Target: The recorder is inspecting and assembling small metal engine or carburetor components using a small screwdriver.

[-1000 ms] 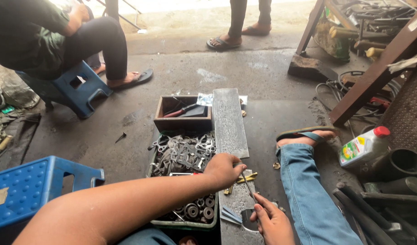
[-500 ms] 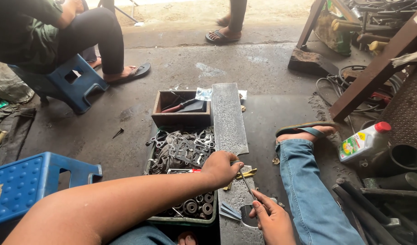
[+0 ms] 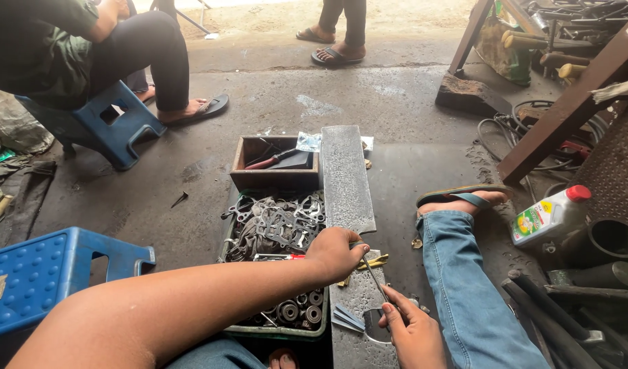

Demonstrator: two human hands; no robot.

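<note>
Thin metal rod (image 3: 375, 279) lay over near end of long steel plate (image 3: 346, 179), long axis slanting from left hand (image 3: 338, 253) down to right hand (image 3: 413, 331). Both hands pinched its ends; left hand sat farther up plate, right hand nearer to person.

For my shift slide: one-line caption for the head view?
Left hand and right hand grip a thin metal rod over a steel plate, beside a crate of gaskets.
</note>
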